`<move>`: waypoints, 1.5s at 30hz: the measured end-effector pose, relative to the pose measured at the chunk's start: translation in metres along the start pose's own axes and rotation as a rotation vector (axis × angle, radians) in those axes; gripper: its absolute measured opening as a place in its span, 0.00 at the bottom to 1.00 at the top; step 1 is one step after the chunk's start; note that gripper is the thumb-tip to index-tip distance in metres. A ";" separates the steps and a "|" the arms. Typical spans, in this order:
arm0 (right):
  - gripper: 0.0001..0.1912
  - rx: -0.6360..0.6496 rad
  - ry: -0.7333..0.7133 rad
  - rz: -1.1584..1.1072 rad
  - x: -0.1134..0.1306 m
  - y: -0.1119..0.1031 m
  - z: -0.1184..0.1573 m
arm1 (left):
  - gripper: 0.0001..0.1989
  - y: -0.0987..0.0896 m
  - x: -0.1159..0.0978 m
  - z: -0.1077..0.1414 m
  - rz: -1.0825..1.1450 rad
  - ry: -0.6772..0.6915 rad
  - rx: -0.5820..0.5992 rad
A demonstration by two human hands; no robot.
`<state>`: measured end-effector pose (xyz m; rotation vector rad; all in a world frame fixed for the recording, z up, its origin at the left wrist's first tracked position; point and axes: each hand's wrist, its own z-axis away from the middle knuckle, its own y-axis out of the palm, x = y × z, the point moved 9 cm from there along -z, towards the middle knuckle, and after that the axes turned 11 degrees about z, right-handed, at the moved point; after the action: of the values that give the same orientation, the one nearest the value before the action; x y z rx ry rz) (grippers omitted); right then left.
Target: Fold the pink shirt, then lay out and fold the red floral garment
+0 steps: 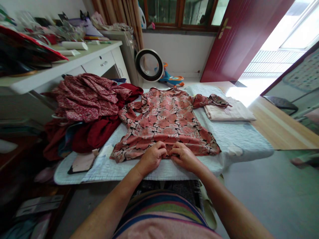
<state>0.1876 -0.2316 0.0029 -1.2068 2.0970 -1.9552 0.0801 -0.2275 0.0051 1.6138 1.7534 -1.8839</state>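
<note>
A short-sleeved blouse [169, 116] with a pink and black leaf pattern lies spread on a table covered by a pale blue quilted cloth [239, 139]. Its hem faces me. My left hand [155, 156] pinches the middle of the hem, fingers curled. Close beside it on the right, my right hand [183, 156] pinches the same hem. A small gap separates the two hands. The blouse's right sleeve reaches onto a folded cream cloth [230, 110].
Heaped red patterned clothes [84, 96] and dark red cloth [99, 132] border the blouse on the left. A pink pad [82, 162] lies at the near left corner. Beyond stand a white counter [99, 51], a washer with its round door [149, 65] open, and a toy [171, 79].
</note>
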 end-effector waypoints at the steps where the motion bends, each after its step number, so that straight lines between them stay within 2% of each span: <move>1: 0.08 0.003 0.005 -0.018 -0.001 0.000 0.000 | 0.13 0.001 -0.003 0.002 -0.012 0.024 0.012; 5: 0.08 -0.020 0.028 -0.042 -0.004 -0.001 0.001 | 0.12 0.002 -0.010 0.007 -0.064 0.050 0.056; 10: 0.07 -0.067 0.040 -0.024 -0.006 0.001 0.000 | 0.08 0.002 -0.009 0.005 -0.117 0.024 0.072; 17: 0.07 -0.067 0.039 -0.071 -0.004 -0.004 0.002 | 0.09 0.000 -0.012 0.008 -0.185 0.071 0.006; 21: 0.07 -0.051 0.013 -0.093 0.001 -0.006 0.005 | 0.07 0.004 -0.014 0.013 -0.227 0.100 0.026; 27: 0.08 -0.068 0.037 -0.103 -0.001 -0.005 0.009 | 0.05 0.006 -0.009 0.016 -0.238 0.068 0.051; 30: 0.09 -0.079 0.043 -0.084 0.000 -0.005 0.011 | 0.09 0.004 -0.010 0.015 -0.201 0.050 0.040; 35: 0.09 -0.088 0.013 0.056 0.007 -0.004 0.011 | 0.08 0.007 -0.011 0.014 -0.206 0.057 0.088; 39: 0.07 -0.095 -0.026 0.137 0.010 0.000 0.006 | 0.06 0.009 -0.009 0.009 -0.252 -0.006 0.105; 45: 0.07 -0.140 0.028 0.043 0.008 -0.005 0.002 | 0.06 0.011 -0.013 0.002 -0.356 -0.028 0.056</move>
<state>0.1855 -0.2377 0.0109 -1.1504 2.2875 -1.8465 0.0915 -0.2395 0.0066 1.3537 2.1087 -2.1053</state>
